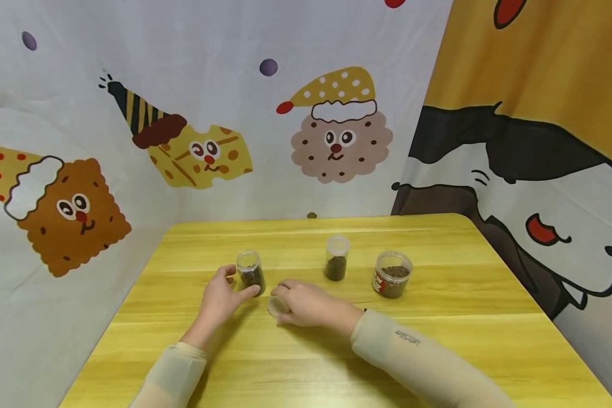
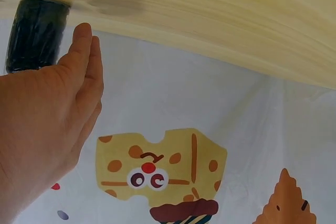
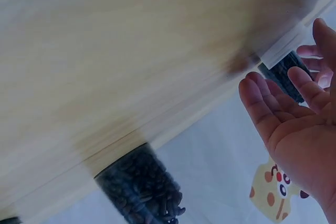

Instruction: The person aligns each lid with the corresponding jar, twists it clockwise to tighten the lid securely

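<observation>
A clear jar [image 1: 251, 275] with dark contents stands on the table, left of the middle. My left hand [image 1: 220, 297] is spread around it, thumb across its near side and fingers by its far left side. In the left wrist view those fingers [image 2: 84, 59] look nearly straight, beside the jar [image 2: 39, 35]; the thumb is hidden. Just right of the jar, my right hand [image 1: 306, 304] holds a round translucent lid [image 1: 277, 306] on edge, between thumb and fingers. The right wrist view shows the lid [image 3: 286, 45] as a pale band in front of the jar.
Behind my right hand stands a tall clear jar [image 1: 336, 266] of dark seeds. Farther right is a wider jar [image 1: 394, 277] with brown bits and a red label. The yellow wood-grain table [image 1: 285, 362] ends at a printed curtain [image 1: 265, 192].
</observation>
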Demonstrator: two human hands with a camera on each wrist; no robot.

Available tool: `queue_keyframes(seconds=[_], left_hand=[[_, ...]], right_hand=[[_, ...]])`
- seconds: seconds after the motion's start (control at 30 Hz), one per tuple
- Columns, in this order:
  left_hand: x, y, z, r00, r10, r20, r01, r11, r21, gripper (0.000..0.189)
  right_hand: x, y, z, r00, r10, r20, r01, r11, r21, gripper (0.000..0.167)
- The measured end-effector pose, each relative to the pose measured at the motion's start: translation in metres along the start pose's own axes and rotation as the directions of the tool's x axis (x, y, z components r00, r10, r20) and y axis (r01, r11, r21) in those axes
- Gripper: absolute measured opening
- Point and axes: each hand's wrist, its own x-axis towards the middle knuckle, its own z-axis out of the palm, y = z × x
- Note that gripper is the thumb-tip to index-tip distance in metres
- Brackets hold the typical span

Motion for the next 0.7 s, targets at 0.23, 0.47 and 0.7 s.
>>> queue_keyframes(seconds=[0.23, 0.47, 0.7], left_hand=[[0.0055, -0.0009, 0.0037, 0.999, 0.006, 0.038, -0.006, 1.000, 0.006, 0.097], [0.0066, 0.0019, 0.0065, 1.000, -0.008, 0.015, 0.008, 1.000, 0.001, 0.091], [0.0091, 0.0035, 0.0085, 1.000, -0.008, -0.008, 0.008, 1.000, 0.012, 0.087]], right_hand=[[0.0017, -0.0082, 0.0003, 1.000, 0.001, 0.031, 0.000, 1.000, -0.024, 0.062], [0.0020, -0.0095, 0.0037, 1.000, -0.011, 0.023, 0.012, 0.998, -0.065, 0.059], [0.0024, -0.0083, 0.0054, 1.000, -0.026, 0.003, 0.026, 0.996, -0.083, 0.054]])
